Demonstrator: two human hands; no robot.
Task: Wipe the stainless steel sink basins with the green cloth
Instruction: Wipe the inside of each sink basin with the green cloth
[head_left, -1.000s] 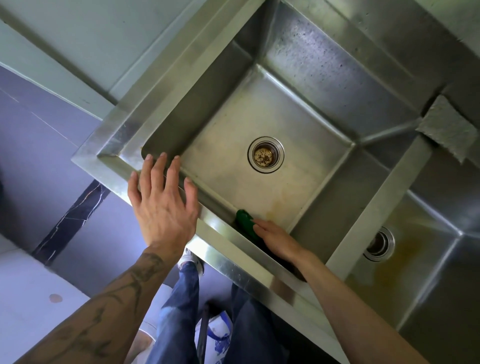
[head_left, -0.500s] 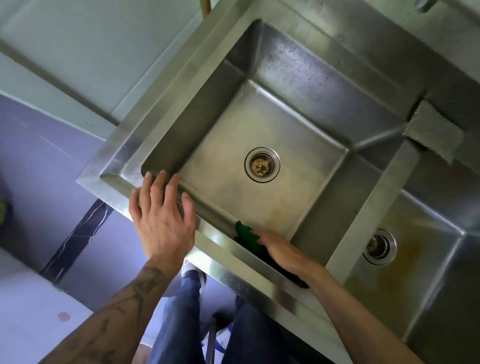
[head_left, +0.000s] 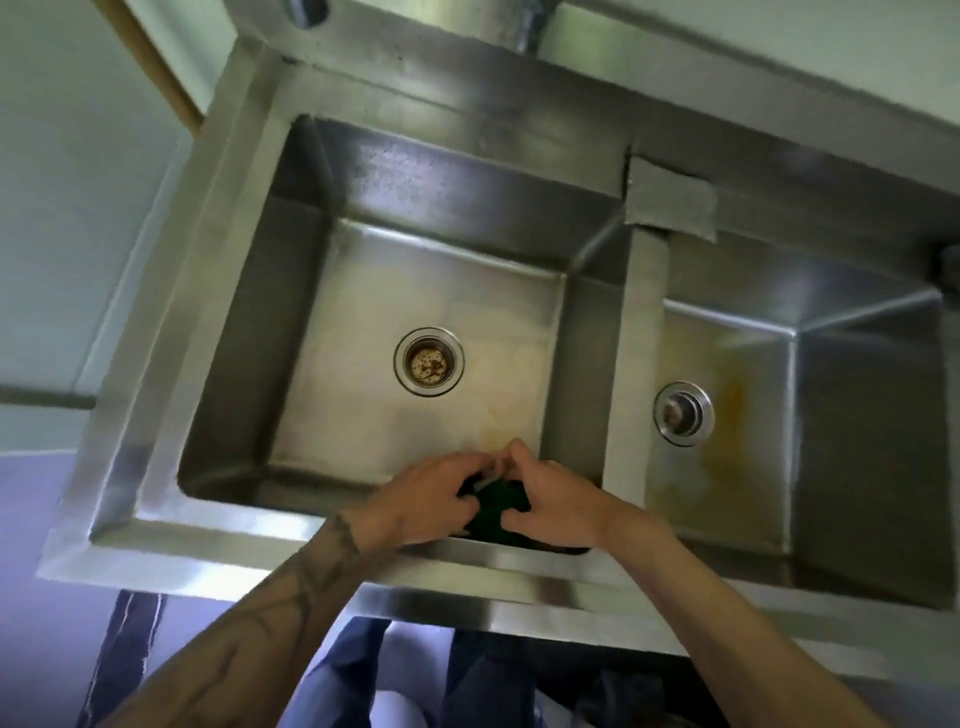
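Curled fingers (head_left: 519, 454) of the left hand (head_left: 421, 499) and right hand (head_left: 558, 501) grasp the green cloth (head_left: 501, 506).

No legible text or labels.

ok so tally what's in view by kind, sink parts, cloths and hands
basins: 2, left basin, right basin
drains: 2, left drain, right drain
green cloth: 1
grey pad: 1
hands: 2, left hand, right hand
total: 8

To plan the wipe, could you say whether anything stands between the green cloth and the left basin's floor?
Nothing visible: left hand and right hand hold the green cloth at the bare basin floor's near edge.
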